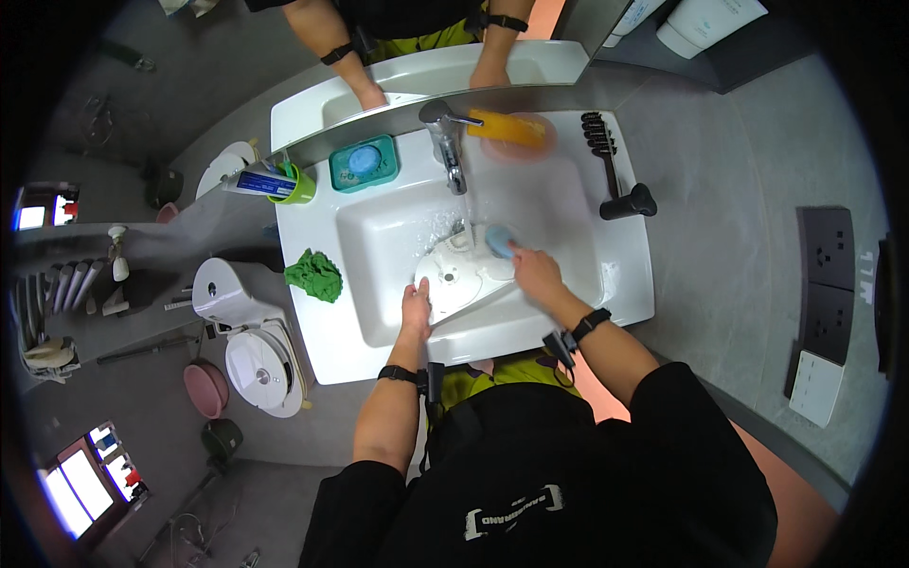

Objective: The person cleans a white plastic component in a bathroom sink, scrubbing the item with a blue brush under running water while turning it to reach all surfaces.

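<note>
A white washbasin (587,284) fills the middle of the view, its rectangular bowl set below a mirror (530,66) that repeats the person's forearms. In the bowl lies a white plastic lid-like part (454,276), round with small holes, tilted against the bowl's floor under the running water from the chrome tap (450,142). The left hand (415,308) grips the near edge of that white part, fingers closed over its rim. The right hand (535,270) is closed on a small blue sponge (499,239), which it presses against the far side of the white part, just beside the water stream. The two hands are apart, one at each side of the part.

On the basin's rim to the left sits a crumpled green cloth (314,275). Behind it, a green cup (298,185) holds a toothpaste tube, and next to that is a teal soap dish (363,163) with a blue bar. Right of the tap lies an orange bottle (508,128) on a pink dish, and further right a black brush (615,175) lies along the rim. Left of the basin, on the floor, stands a white toilet (256,350).
</note>
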Motion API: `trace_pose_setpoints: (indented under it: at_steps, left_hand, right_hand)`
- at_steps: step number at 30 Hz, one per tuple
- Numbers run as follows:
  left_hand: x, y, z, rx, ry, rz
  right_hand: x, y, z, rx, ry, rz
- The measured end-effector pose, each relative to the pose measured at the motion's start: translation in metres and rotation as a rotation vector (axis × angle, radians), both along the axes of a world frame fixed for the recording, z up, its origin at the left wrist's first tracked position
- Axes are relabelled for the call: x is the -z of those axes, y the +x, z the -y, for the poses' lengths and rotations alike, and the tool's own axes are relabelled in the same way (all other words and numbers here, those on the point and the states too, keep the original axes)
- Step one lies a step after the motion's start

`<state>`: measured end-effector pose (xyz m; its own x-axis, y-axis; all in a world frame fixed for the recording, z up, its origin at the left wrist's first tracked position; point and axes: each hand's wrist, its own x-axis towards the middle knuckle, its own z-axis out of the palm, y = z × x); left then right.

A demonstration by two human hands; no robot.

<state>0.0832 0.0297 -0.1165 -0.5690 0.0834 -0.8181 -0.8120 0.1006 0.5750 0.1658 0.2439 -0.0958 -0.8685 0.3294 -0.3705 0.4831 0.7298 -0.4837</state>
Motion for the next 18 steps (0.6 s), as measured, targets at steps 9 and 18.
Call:
trace_pose_setpoints:
  at_steps: [9, 18]
  left_hand:
    - [-0.01, -0.002, -0.023, 0.068, -0.044, -0.012]
    - [0.006, -0.005, -0.009, 0.137, -0.025, -0.065]
  right_hand:
    - [0.0, -0.027, 0.002, -0.051, -0.023, -0.06]
    - [0.002, -0.062, 0.019, -0.097, -0.009, 0.0]
